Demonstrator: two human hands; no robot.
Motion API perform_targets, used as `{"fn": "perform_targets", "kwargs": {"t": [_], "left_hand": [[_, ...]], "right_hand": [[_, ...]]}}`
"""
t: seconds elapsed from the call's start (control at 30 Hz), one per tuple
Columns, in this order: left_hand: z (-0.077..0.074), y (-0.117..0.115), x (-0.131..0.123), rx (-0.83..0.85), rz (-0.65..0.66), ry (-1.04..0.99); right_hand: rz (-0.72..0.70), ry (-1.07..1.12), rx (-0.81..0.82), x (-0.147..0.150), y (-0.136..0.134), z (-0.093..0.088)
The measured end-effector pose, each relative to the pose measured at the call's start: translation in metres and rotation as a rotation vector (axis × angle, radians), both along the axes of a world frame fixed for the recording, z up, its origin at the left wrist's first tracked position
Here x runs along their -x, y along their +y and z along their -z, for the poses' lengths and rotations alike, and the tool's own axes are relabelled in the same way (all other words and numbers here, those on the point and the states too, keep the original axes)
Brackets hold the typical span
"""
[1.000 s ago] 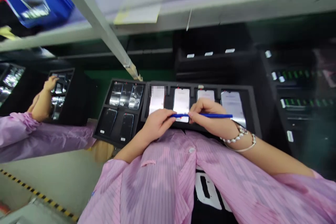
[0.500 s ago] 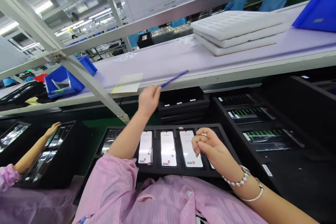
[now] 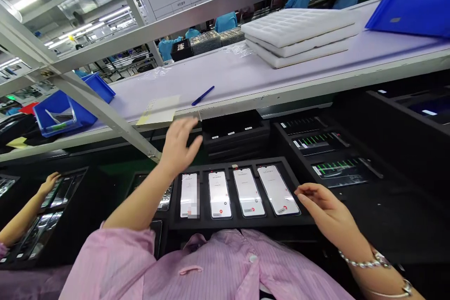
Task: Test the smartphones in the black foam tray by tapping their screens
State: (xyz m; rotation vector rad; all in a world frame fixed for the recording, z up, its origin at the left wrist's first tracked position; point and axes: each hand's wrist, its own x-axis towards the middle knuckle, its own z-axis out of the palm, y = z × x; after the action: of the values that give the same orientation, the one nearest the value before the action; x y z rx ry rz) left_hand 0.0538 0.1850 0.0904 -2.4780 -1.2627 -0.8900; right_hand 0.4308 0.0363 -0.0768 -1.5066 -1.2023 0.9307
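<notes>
A blue pen (image 3: 203, 95) lies on the lilac-topped shelf (image 3: 239, 75). Just in front of the shelf edge my left hand (image 3: 180, 146) is open and empty, its fingers spread toward the pen but apart from it. Below it a black tray (image 3: 288, 168) holds several phones side by side with lit white screens, among them a middle phone (image 3: 220, 194) and the rightmost phone (image 3: 279, 190). Beside the rightmost phone's lower right edge, my right hand (image 3: 325, 208) has loosely bent fingers, thumb apart, with nothing visible in it. Whether it touches the tray I cannot tell.
Stacked black trays (image 3: 232, 133) stand behind the phones. White foam sheets (image 3: 298, 33) and a blue bin (image 3: 411, 4) are on the shelf, near a paper pad (image 3: 158, 110). A slanted metal post (image 3: 101, 108) stands left. Another person's hand (image 3: 49, 183) is at the far left.
My left hand has let go of the blue pen, which now rests on the shelf, and its fingers have opened. My right hand has moved right, off the phones, uncovering the rightmost one.
</notes>
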Motion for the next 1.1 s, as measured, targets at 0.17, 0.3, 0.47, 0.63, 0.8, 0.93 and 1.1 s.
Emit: {"fn": "perform_targets", "kwargs": {"t": [0.17, 0.3, 0.47, 0.63, 0.8, 0.93, 1.1], "left_hand": [[0.100, -0.094, 0.059, 0.275, -0.254, -0.023], [0.168, -0.094, 0.095, 0.466, -0.594, -0.257], [0.187, -0.089, 0.097, 0.599, -0.657, -0.172], [0.192, -0.080, 0.093, 0.623, -0.704, -0.054], [0.192, -0.065, 0.085, 0.686, -0.756, -0.065], [0.185, -0.054, 0.083, 0.759, -0.793, -0.147], [0.190, -0.045, 0.099, 0.772, -0.787, -0.225]], "right_hand": [[-0.203, -0.192, -0.044, -0.003, 0.025, 0.015], [-0.178, -0.234, -0.073, 0.008, 0.050, 0.016], [-0.228, -0.257, -0.028, 0.025, 0.061, 0.013], [-0.162, -0.210, 0.078, 0.038, 0.073, 0.005], [-0.095, -0.087, 0.256, 0.017, 0.093, -0.002], [-0.171, -0.064, 0.357, 0.006, 0.101, -0.010], [-0.168, 0.006, 0.293, 0.002, 0.084, -0.057]]}}
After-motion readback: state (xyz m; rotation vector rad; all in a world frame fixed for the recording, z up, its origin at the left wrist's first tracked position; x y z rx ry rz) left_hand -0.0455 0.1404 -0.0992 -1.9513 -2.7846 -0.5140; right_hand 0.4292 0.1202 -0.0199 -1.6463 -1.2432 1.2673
